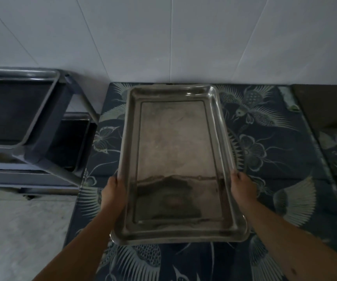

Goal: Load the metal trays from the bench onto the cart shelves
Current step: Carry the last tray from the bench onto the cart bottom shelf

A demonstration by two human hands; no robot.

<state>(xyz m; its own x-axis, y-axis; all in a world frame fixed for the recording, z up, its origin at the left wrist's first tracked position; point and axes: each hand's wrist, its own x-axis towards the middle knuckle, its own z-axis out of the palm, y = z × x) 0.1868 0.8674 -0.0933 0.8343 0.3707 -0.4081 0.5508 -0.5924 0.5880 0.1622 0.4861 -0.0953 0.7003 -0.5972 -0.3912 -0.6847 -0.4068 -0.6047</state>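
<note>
- In the head view, over the middle of the desk (265, 151), a metal tray (175, 159) is held lengthwise away from the person, its far end toward the white tiled wall (163, 37) and its near end closest to the body.
- The left hand (114, 194) clasps the tray's left long rim and the right hand (242, 189) clasps the right long rim, both toward the near half; each grip is closed on the tray, thumbs over the lip and the other fingers hidden beneath.
- Holding it by both long sides looks like a way to keep so wide and shallow a piece level and stop it twisting; with the hands set toward the near end, the far end has to be carried out in front.
- The tray is empty and its bottom reflects the room dimly. Whether it rests on the patterned cover of the desk or is lifted just clear, I cannot tell for certain, though the near corners seem to stand above the cloth.
- At the left stands the cart (42, 126), a metal frame with a top shelf (11, 110) rimmed like a basin and a lower shelf (70, 138) showing beneath it. Both look dark; whether a tray already lies in either one I cannot tell.
- The cart sits just beside the desk's left edge, so the tray probably needs a swing leftward and a level slide onto a shelf, minding the upright post (86, 102) at the near corner.
- No other loose trays show on the desk in this view.
</note>
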